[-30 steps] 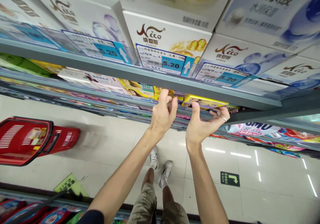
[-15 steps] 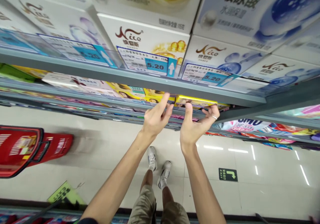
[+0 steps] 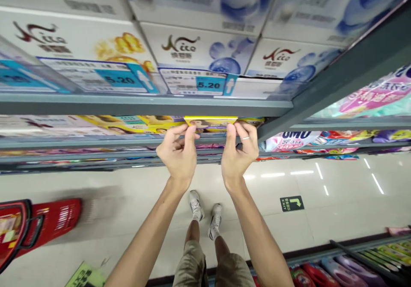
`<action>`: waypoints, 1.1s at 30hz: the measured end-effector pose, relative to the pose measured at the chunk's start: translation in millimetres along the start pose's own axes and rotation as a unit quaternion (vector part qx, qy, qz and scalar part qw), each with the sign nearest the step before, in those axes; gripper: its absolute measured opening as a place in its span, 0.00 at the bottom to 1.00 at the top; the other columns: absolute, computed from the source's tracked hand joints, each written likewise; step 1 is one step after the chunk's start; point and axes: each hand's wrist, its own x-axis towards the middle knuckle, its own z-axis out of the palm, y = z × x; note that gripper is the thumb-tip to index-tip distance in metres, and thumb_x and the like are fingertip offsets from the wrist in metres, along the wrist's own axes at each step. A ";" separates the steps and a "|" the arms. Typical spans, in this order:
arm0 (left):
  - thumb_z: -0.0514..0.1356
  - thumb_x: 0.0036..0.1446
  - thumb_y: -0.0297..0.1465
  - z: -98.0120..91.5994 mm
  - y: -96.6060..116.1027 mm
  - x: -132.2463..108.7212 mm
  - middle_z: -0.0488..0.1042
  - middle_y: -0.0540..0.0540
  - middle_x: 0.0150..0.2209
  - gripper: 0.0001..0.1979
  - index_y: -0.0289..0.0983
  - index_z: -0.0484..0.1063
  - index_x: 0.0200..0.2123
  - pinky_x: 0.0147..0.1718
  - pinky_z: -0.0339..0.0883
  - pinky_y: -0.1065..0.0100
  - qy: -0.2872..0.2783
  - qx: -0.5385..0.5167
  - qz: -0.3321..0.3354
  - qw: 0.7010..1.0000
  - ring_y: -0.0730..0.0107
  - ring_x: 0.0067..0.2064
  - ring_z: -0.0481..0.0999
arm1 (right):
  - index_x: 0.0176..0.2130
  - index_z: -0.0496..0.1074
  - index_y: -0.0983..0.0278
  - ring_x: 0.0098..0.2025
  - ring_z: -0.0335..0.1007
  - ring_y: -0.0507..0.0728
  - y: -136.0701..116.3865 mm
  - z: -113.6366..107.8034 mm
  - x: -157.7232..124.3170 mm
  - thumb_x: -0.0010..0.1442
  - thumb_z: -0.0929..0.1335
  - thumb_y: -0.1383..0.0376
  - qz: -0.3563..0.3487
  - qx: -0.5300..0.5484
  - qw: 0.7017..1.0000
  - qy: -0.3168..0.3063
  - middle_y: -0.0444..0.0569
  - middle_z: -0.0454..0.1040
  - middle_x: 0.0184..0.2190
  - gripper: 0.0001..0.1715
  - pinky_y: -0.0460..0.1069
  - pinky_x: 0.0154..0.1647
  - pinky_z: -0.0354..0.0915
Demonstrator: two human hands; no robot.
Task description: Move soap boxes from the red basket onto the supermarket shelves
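A flat yellow box (image 3: 210,123) with a printed picture sits at the front of the shelf under the grey shelf edge. My left hand (image 3: 180,152) pinches its left end, the thumb on the near face. At its right end, my right hand (image 3: 240,153) holds it the same way, a ring on one finger. More yellow boxes (image 3: 122,126) stand in a row to the left, and another lies partly hidden behind the right fingers. The far side of the held box is out of sight.
White Nice boxes (image 3: 189,49) with 5.20 price labels fill the shelf above, behind a grey shelf edge (image 3: 144,106). A slanting grey divider (image 3: 340,60) rises at right, beside detergent bags (image 3: 292,140). A red shopping basket (image 3: 61,218) stands on the floor at left.
My left hand has moved from pointing beside the yellow box to gripping its left end. The right hand has closed on the other end. The view has shifted right along the shelf.
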 end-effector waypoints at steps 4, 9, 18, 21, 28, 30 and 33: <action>0.65 0.61 0.38 5.4 7.1 -0.8 0.78 0.54 0.25 0.11 0.37 0.71 0.36 0.13 0.59 0.77 0.015 -0.015 -0.015 1.000 0.82 0.15 0.68 | 0.41 0.80 0.60 0.39 0.76 0.51 4.1 -2.5 3.2 0.68 0.70 0.63 0.012 0.025 1.000 -0.006 0.44 0.77 0.36 0.07 0.50 0.45 0.75; 0.66 0.60 0.39 11.6 8.0 0.9 0.78 0.55 0.25 0.13 0.37 0.68 0.35 0.09 0.54 0.77 0.008 -0.030 -0.017 0.999 0.83 0.12 0.65 | 0.40 0.81 0.60 0.39 0.76 0.51 3.4 -2.3 12.9 0.68 0.69 0.63 0.017 0.011 0.999 -0.029 0.44 0.78 0.36 0.08 0.50 0.46 0.75; 0.65 0.61 0.35 13.3 9.2 5.3 0.78 0.54 0.25 0.09 0.37 0.69 0.34 0.16 0.63 0.77 0.019 -0.039 -0.035 0.998 0.81 0.16 0.69 | 0.40 0.78 0.61 0.36 0.76 0.51 8.7 -8.7 13.6 0.66 0.71 0.64 0.004 0.014 0.998 -0.056 0.45 0.79 0.36 0.04 0.49 0.41 0.76; 0.66 0.60 0.35 12.0 9.4 9.2 0.77 0.54 0.25 0.09 0.38 0.70 0.34 0.21 0.69 0.76 -0.001 -0.037 -0.036 0.999 0.79 0.19 0.73 | 0.38 0.78 0.61 0.38 0.77 0.52 14.1 -11.3 14.9 0.67 0.71 0.64 -0.008 0.002 0.997 -0.081 0.45 0.78 0.36 0.04 0.52 0.44 0.76; 0.67 0.60 0.38 -42.1 -0.4 -32.6 0.73 0.55 0.24 0.11 0.39 0.73 0.42 0.20 0.66 0.76 0.007 0.021 -0.036 0.999 0.78 0.21 0.73 | 0.47 0.77 0.62 0.41 0.76 0.54 0.2 -39.4 -6.3 0.66 0.70 0.67 -0.008 0.008 0.995 -0.097 0.50 0.76 0.42 0.09 0.51 0.40 0.75; 0.66 0.61 0.38 -71.0 -7.9 -46.4 0.74 0.54 0.25 0.10 0.37 0.75 0.40 0.19 0.65 0.76 0.003 0.053 -0.088 0.995 0.80 0.19 0.70 | 0.46 0.78 0.62 0.38 0.76 0.54 -8.3 -45.9 -15.6 0.66 0.70 0.68 -0.038 0.012 0.990 -0.139 0.49 0.77 0.39 0.09 0.50 0.37 0.74; 0.64 0.63 0.39 -102.1 -12.2 -42.5 0.73 0.54 0.25 0.11 0.37 0.77 0.43 0.17 0.62 0.76 0.010 0.072 -0.108 0.991 0.81 0.19 0.67 | 0.49 0.78 0.61 0.29 0.73 0.51 -23.1 -35.7 -21.2 0.67 0.70 0.67 -0.102 0.010 0.973 -0.205 0.45 0.79 0.32 0.11 0.47 0.33 0.72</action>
